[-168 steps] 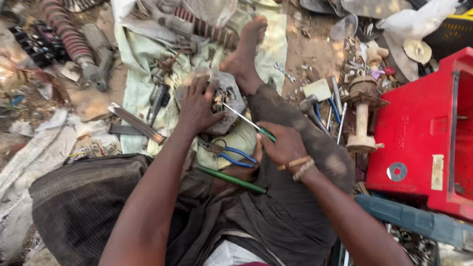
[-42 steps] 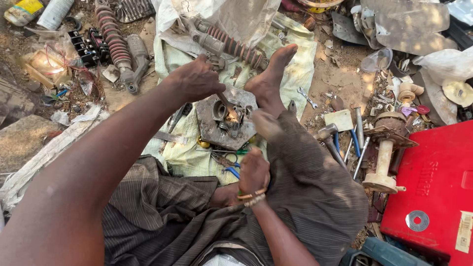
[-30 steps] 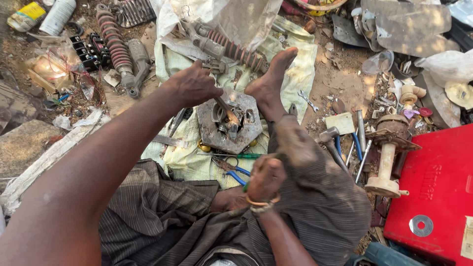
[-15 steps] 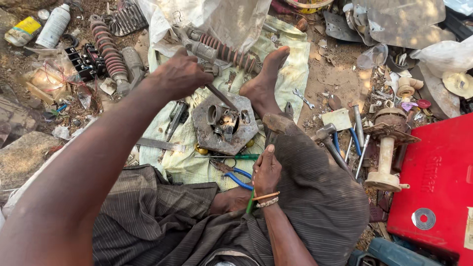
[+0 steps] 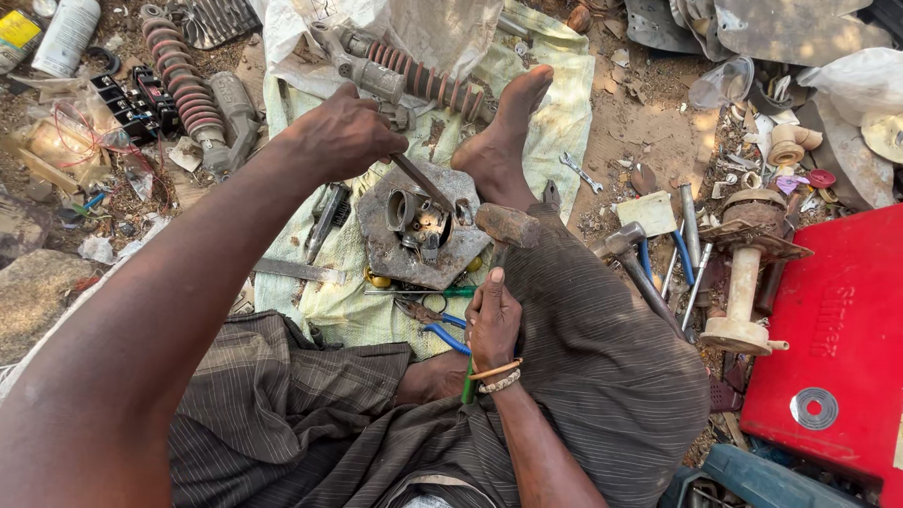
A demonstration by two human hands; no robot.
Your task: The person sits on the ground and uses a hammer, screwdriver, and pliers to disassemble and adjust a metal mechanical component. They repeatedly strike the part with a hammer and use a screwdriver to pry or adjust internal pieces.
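Note:
My left hand (image 5: 343,136) grips a thin metal rod (image 5: 423,183) that slants down onto a small grey engine part (image 5: 419,218). That part sits on a rusty flat metal plate (image 5: 390,268) lying on a pale green cloth (image 5: 560,122). My right hand (image 5: 491,315) is closed around a green-handled hammer; its rusty head (image 5: 508,226) hangs just right of the part, over my knee. My bare foot (image 5: 499,136) rests against the plate's far edge.
Blue-handled pliers (image 5: 442,334) lie on the cloth near my lap. Coil-spring shock absorbers (image 5: 423,80) (image 5: 183,85) lie at the back. A second hammer (image 5: 630,249), loose wrenches and a red metal box (image 5: 837,339) crowd the right. Spray cans (image 5: 71,33) stand far left.
My left hand reached to the back, took the rod and brought its tip down onto the engine part. My right hand rose from my lap with the hammer.

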